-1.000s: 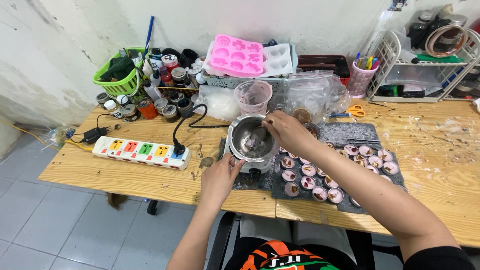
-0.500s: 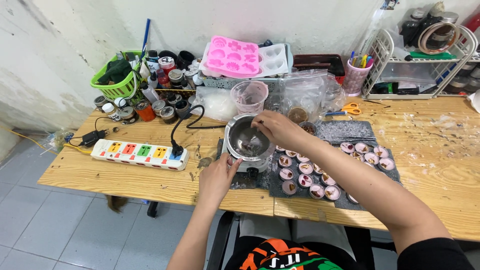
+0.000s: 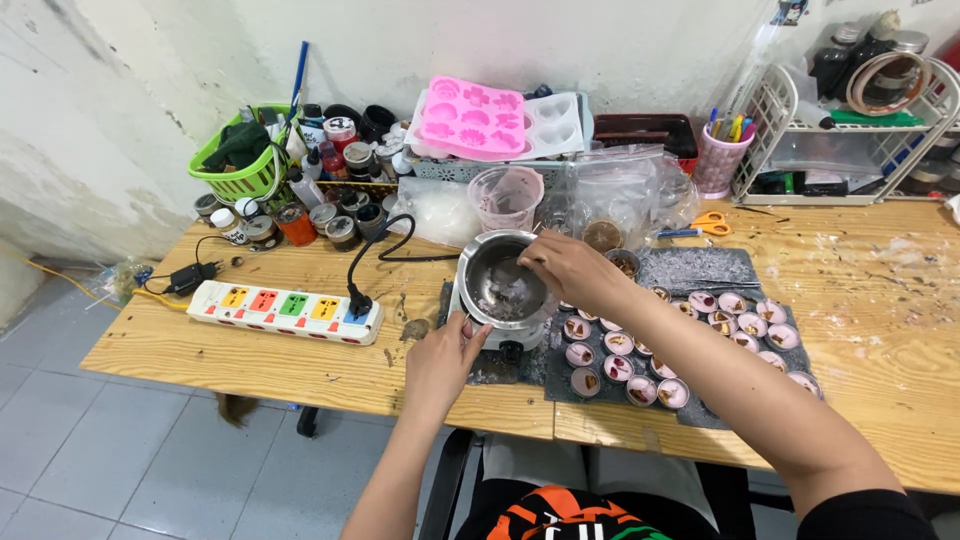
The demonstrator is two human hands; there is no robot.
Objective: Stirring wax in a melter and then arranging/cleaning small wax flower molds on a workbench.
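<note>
While left hand [image 3: 441, 358] steadies, right hand [image 3: 560, 268] stirs pot [image 3: 497, 283].

Pink mould [image 3: 470, 117], green basket [image 3: 237, 180], silver pot [image 3: 497, 285], orange scissors [image 3: 712, 222].

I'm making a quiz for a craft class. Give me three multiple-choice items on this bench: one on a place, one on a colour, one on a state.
1. Where is the power strip? A left of the metal pot; B on the wire rack; C on the floor.
2. What colour is the flower mould? A green; B pink; C black.
3. The right hand is: A flat on the table; B over the pot; C holding the scissors.

A: it lies on the wood left of the pot. B: plainly pink. B: fingers reach over the rim.
</note>
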